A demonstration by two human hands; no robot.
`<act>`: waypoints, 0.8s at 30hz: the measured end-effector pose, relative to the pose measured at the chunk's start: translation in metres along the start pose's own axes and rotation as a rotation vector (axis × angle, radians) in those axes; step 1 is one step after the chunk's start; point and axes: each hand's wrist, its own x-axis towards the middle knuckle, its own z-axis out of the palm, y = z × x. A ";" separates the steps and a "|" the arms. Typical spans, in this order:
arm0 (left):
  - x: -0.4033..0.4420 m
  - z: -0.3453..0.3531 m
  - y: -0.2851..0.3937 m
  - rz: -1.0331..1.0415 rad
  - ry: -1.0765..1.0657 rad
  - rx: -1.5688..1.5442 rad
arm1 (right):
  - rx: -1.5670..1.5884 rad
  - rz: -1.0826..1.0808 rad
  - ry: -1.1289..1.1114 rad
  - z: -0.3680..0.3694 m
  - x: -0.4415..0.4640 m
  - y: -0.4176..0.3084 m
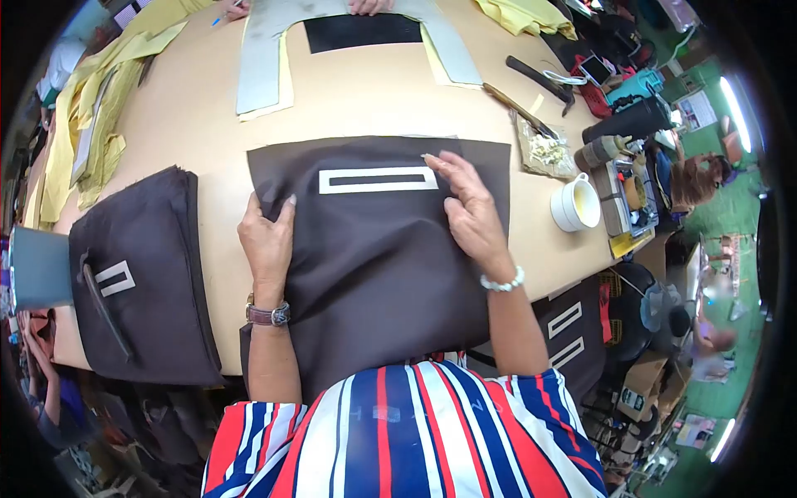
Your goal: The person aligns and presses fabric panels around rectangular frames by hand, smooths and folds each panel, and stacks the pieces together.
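- Left grip (267, 232): thumb and forefinger parted at the left side of the dark cloth (357, 241); I cannot tell whether they pinch the fabric.
- Right grip (471, 207): I see it open, fingers extended, near the frame's right end.
- Dark cloth: beneath both grips, partly on the worktop (222, 191), creased between them.
- White rectangular frame (325, 182): on the cloth, between my grips.
- Folded dark stack (158, 224): left of the left grip.
- White mug (568, 207): right of the right grip.
- Cardboard box (641, 383): beyond the mug; I find its printing too small to read.
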 end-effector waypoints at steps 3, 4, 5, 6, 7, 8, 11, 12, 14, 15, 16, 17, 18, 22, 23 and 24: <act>-0.004 -0.006 0.004 -0.035 -0.008 -0.025 | -0.080 0.056 0.072 0.013 -0.004 0.033; -0.005 -0.009 0.004 -0.034 -0.004 -0.033 | -0.091 0.064 0.080 0.015 -0.006 0.036; -0.005 -0.012 0.003 -0.044 -0.009 -0.015 | -0.102 0.074 0.089 0.016 -0.009 0.037; -0.004 -0.015 0.001 -0.054 -0.017 0.005 | -0.113 0.086 0.100 0.016 -0.011 0.037; -0.003 -0.017 -0.001 -0.061 -0.025 0.023 | -0.138 0.094 0.097 0.016 -0.011 0.037; -0.003 -0.017 -0.002 -0.047 -0.018 0.014 | -0.161 0.082 0.084 0.016 -0.010 0.038; -0.002 -0.016 -0.003 -0.020 -0.002 0.011 | -0.294 0.012 0.050 0.021 -0.012 0.047; -0.002 -0.016 -0.003 -0.022 -0.001 0.023 | -0.384 -0.031 0.042 0.024 -0.013 0.050; -0.002 -0.015 -0.004 -0.017 -0.002 0.043 | -0.610 -0.076 0.021 0.027 -0.016 0.051; -0.001 -0.015 -0.007 -0.009 -0.004 0.050 | -0.746 -0.078 0.007 0.030 -0.016 0.045; -0.001 -0.014 -0.009 0.000 -0.005 0.057 | -0.883 -0.079 -0.006 0.032 -0.016 0.042; -0.001 -0.015 -0.008 -0.021 -0.018 0.056 | -0.970 -0.084 -0.011 0.032 -0.016 0.039; -0.001 -0.017 -0.003 -0.041 -0.032 0.055 | -1.058 -0.087 -0.015 0.032 -0.016 0.037; -0.001 -0.018 0.000 -0.037 -0.049 0.090 | -1.405 -0.100 -0.037 0.040 -0.022 0.028; -0.001 -0.018 0.001 -0.052 -0.058 0.077 | -1.434 -0.125 -0.025 0.043 -0.024 0.028; -0.001 -0.019 0.003 -0.067 -0.067 0.065 | -1.425 -0.138 -0.047 0.043 -0.026 0.026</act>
